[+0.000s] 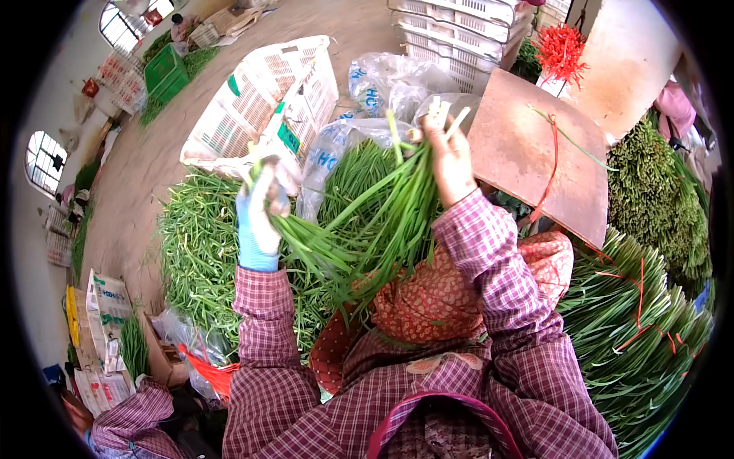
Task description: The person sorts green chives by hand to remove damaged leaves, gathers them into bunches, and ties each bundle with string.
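My right hand [451,164] is closed around a bunch of garlic chives [401,206], pale cut ends up and long green leaves hanging toward my lap. My left hand [261,210], in a white and blue glove and slightly blurred, is closed on a few more chives, their pale ends poking out above the fingers. Leaves stretch between the two hands. Beneath them spreads a large loose heap of chives [195,252], part of it lying on clear plastic bags [325,157]. A patterned cloth [428,298] covers my lap.
A white plastic crate [260,99] lies beyond the heap. At right are a brown board [535,153] with a red tie [555,164], red ties hung in a bunch [562,53], and tied green bundles [627,344]. White crates [459,38] stand stacked behind. Another person's sleeve [138,421] shows lower left.
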The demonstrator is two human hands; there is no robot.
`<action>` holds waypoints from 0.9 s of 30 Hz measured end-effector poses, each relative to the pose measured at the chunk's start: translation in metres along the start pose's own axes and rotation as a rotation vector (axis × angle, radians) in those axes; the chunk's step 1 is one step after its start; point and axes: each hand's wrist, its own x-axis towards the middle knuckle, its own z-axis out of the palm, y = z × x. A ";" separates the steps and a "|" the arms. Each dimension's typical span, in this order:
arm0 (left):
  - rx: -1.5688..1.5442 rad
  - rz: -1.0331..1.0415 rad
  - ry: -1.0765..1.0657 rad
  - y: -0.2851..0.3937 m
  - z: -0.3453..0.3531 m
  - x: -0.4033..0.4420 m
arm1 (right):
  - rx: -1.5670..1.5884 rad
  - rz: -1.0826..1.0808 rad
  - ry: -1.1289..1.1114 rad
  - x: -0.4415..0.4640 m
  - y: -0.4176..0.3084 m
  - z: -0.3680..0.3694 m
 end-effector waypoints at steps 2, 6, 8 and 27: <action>0.099 -0.027 -0.040 0.008 0.029 -0.010 | -0.039 -0.039 -0.083 -0.010 -0.004 0.020; 0.189 -0.071 -0.235 0.015 0.075 -0.013 | -0.199 -0.164 -0.167 -0.023 -0.005 0.045; 0.127 -0.068 -0.212 0.013 0.081 -0.011 | -0.200 -0.243 -0.113 -0.020 0.002 0.046; 0.242 -0.036 -0.193 0.027 0.070 -0.011 | -0.433 -0.419 -0.373 -0.017 -0.032 0.061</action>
